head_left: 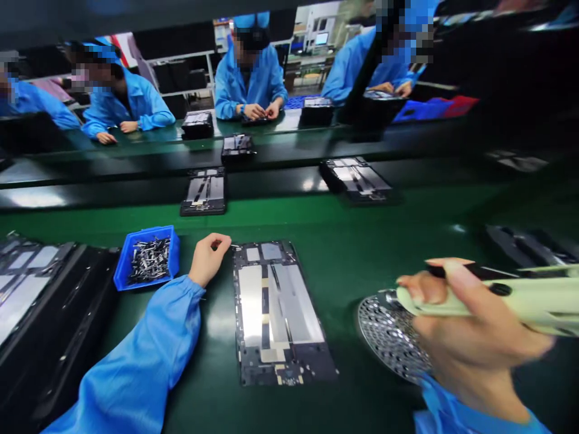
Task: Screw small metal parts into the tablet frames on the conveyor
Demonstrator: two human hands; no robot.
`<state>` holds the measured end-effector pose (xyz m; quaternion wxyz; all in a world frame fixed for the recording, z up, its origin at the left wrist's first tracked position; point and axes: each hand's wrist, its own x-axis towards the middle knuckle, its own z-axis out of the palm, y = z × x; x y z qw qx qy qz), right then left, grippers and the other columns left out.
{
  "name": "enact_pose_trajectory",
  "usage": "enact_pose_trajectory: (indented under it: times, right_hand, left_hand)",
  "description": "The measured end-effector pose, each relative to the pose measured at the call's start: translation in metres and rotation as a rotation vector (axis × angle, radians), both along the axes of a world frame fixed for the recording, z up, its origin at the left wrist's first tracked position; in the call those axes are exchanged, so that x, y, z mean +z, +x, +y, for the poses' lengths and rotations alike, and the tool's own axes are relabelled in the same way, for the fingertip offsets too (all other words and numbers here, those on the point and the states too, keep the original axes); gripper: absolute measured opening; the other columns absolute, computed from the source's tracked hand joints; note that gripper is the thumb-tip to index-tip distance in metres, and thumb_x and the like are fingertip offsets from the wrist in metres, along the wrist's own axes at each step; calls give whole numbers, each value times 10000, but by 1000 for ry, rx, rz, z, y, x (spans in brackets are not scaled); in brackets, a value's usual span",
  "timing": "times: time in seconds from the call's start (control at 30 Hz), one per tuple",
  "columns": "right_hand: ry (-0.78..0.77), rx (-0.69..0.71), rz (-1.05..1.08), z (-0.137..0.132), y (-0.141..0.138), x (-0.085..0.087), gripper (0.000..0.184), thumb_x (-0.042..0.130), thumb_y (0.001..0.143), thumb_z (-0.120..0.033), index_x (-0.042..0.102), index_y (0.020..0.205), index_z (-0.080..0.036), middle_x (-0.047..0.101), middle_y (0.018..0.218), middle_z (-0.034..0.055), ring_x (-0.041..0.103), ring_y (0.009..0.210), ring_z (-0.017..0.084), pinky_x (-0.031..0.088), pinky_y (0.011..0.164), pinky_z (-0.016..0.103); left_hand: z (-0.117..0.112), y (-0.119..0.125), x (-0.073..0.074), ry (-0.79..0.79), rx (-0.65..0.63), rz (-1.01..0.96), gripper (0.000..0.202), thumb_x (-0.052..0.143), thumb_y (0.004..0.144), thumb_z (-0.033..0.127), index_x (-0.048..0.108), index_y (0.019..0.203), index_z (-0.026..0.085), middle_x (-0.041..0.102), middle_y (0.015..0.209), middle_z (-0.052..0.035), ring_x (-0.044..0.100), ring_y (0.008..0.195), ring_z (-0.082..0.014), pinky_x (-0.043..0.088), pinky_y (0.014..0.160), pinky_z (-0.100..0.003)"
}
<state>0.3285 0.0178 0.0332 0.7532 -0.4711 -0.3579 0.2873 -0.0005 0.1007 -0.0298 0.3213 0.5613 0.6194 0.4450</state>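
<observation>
An opened tablet (pixel 294 301) lies face down on the green bench, its silver battery and dark inner frame showing. At its upper left corner is my left hand (pixel 211 256), thumb and forefinger pinched together; whatever they hold is too small to make out. My right hand (pixel 474 319) is wrapped around a pale green electric screwdriver (pixel 529 301), its tip pointing left. Beneath the tip sits a round metal plate full of holes (pixel 384 337), partly hidden by that hand. A blue bin (pixel 121 271) of small black and silver parts stands left of my left hand.
Stacked tablet bodies (pixel 40 301) fill the left side. More opened tablets, one at the back left (pixel 204 190) and one at the back right (pixel 359 181), lie across the bench. Blurred dark parts (pixel 520 244) are at the right. Several people in blue coats sit opposite.
</observation>
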Motion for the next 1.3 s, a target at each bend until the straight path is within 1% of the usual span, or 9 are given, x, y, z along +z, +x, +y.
enact_pose_trajectory:
  times: [0.1,0.17,0.37,0.63,0.77,0.9,1.03,1.17,1.3]
  right_hand:
    - [-28,33,90,-4,-20,16,256,860,660,-424,699,647,-225,437,424,-59,420,370,132,439,421,346]
    - [-19,57,81,-4,-37,19,288,883,637,-425,692,648,-210,440,412,-70,423,355,124,447,424,332]
    - [28,194,6,6,-71,20,271,885,682,-429,740,678,-200,478,412,-60,475,353,127,528,450,331]
    - [33,243,1,12,-90,18,273,888,718,-415,730,711,-193,477,421,-76,490,356,119,525,464,312]
    - [66,306,-2,26,-105,21,279,891,718,-425,735,722,-194,476,425,-77,478,359,113,531,464,313]
    - [53,370,-5,53,-137,23,265,880,718,-389,694,679,-205,475,435,-79,506,387,125,558,498,329]
    - [-2,412,16,85,-174,15,307,865,695,-366,622,591,-210,493,412,-76,499,369,115,579,504,320]
    - [-39,451,30,103,-200,1,316,847,683,-372,609,559,-205,497,394,-73,482,349,108,582,488,311]
    - [-40,451,19,111,-209,-9,312,836,688,-366,607,549,-205,500,398,-74,477,352,102,576,483,297]
  left_hand:
    - [5,-1,-11,-10,2,29,366,694,791,524,720,775,160,748,741,-62,644,666,-176,503,659,-286]
    - [7,0,-15,-3,-11,53,320,679,832,467,733,784,155,737,719,-48,629,637,-167,494,642,-278]
    - [4,0,-17,93,-64,247,135,669,912,275,757,836,206,758,811,-19,671,761,-169,501,799,-276]
    - [-4,0,-24,178,-227,421,115,655,952,244,749,888,231,777,913,-54,713,877,-190,556,907,-301]
    - [-9,0,-23,170,-259,378,100,668,935,247,763,914,224,801,1111,-73,738,957,-207,567,961,-333]
    - [-4,5,-23,103,-204,278,128,651,939,230,768,899,198,807,911,-62,749,856,-195,582,914,-317]
    - [6,7,-23,-42,-170,93,142,677,900,165,773,1005,169,810,884,-41,755,795,-155,598,822,-253]
    - [12,4,-23,-187,-202,-25,129,688,881,194,791,835,132,772,734,-47,682,550,-142,585,601,-244]
    - [14,5,-25,-238,-200,-79,161,664,881,181,801,816,130,755,712,-48,678,567,-142,575,581,-230]
